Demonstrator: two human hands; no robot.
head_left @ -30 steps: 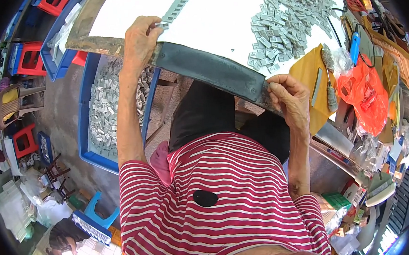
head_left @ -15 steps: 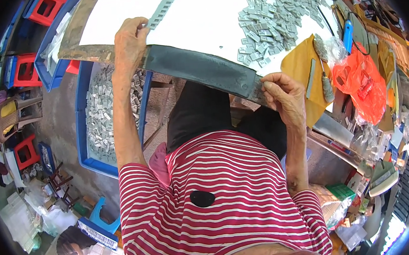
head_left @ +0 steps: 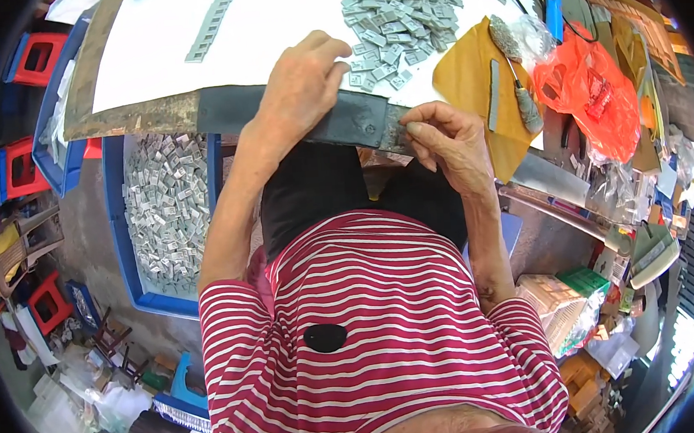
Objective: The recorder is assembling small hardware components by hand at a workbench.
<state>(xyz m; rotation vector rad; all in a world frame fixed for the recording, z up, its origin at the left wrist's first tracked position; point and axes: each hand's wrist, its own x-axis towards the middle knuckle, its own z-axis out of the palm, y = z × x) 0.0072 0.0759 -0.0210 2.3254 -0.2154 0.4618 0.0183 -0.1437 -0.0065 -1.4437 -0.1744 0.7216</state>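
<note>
Above the table's near edge, my left hand (head_left: 303, 84) reaches to the right with bent fingers. Its thumb and forefinger look apart, with no piece visible between them, beside a pile of small flat grey pieces (head_left: 398, 21). At the dark edge band of the table, my right hand (head_left: 453, 146) is closed in a pinch at thumb and forefinger. Whatever it may hold is too small to make out. Farther left on the white table surface (head_left: 150, 49), similar grey pieces lie in a long straight row (head_left: 217, 20).
A brown-yellow sheet (head_left: 466, 71) carries a flat grey bar (head_left: 494, 97) and a brush-like tool (head_left: 519, 92). Beyond are a red plastic bag (head_left: 596, 98) and a blue-handled tool (head_left: 553, 13). Below the table at left, a blue tub (head_left: 124, 256) holds many pieces.
My left hand has left the end of the row and moved right, toward the pile. My right hand remains pinched at the table edge. The whole view has shifted slightly.
</note>
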